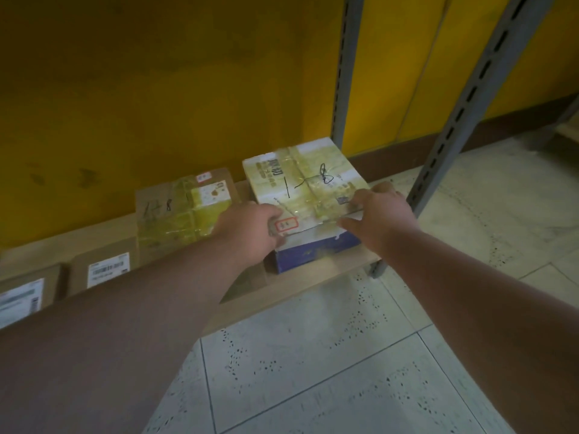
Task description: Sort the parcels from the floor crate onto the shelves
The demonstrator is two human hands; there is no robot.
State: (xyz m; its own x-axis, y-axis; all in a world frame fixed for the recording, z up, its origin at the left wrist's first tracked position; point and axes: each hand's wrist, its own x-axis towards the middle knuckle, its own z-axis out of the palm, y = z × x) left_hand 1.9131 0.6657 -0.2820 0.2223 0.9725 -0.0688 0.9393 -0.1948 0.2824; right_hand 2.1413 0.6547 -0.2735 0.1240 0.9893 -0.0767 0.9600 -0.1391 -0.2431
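A white and blue taped parcel (pixel 305 183) with handwritten marks sits at the right end of the low wooden shelf (pixel 297 294). My left hand (pixel 250 228) grips its near left corner, thumb on top beside a red stamp. My right hand (pixel 380 214) grips its near right edge, fingers over the top. Both forearms reach down from the lower corners of the view. The floor crate is out of sight.
A brown taped parcel (pixel 185 208) lies just left of the held one. Two more brown boxes with labels (pixel 105 269) (pixel 22 297) line the shelf further left. Grey slotted uprights (pixel 347 73) (pixel 463 111) stand behind and right. Yellow wall behind, speckled tile floor (pixel 313 371) below.
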